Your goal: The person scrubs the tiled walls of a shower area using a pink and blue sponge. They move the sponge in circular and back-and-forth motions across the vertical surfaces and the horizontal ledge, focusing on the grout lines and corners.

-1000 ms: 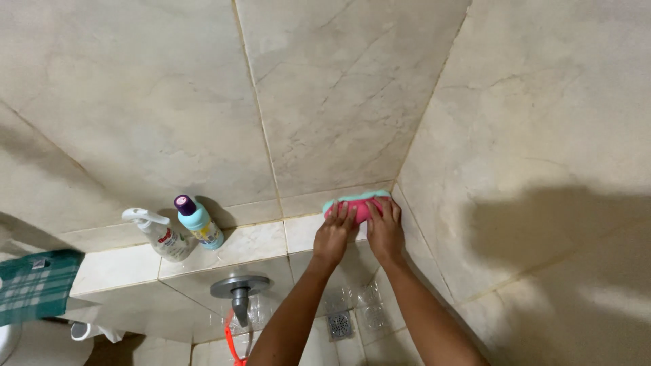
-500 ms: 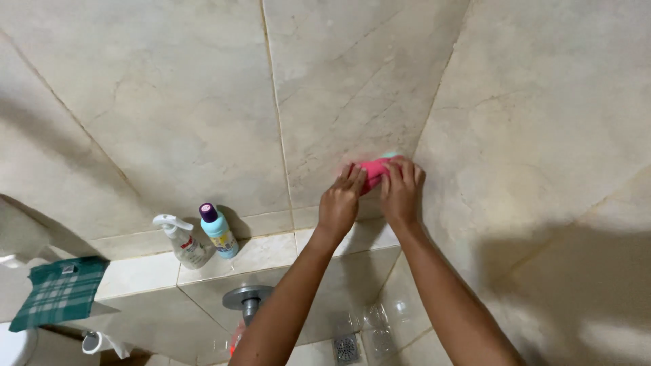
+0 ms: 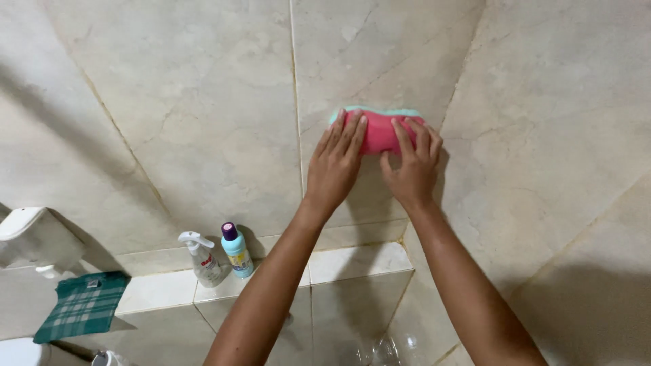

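Both hands pressed a pink sponge (image 3: pixel 380 132) with a pale green backing against the tiled wall (image 3: pixel 203 122), close to the corner where that wall met the side wall (image 3: pixel 563 135). The left hand (image 3: pixel 336 163) lay flat with its fingers (image 3: pixel 349 132) spread over the sponge's left end, and the right hand (image 3: pixel 410 166) covered the right end in the same way, fingers splayed and pointing up. The 2 hands sat just beside each other, thumbs nearly meeting below the sponge. The sponge showed between and above the fingers, its green edge on the upper side.

Below the hands ran a tiled ledge (image 3: pixel 352 261) along the foot of the wall. On it, well to the left of the arms, stood 2 bottles side by side: a clear spray bottle (image 3: pixel 202 261) with a white trigger head, and a light blue bottle (image 3: pixel 237 252) with a dark purple cap. Farther left, a green checked cloth (image 3: pixel 83 305) lay on a lower surface, and above it sat the white edge of a toilet tank (image 3: pixel 30 234).
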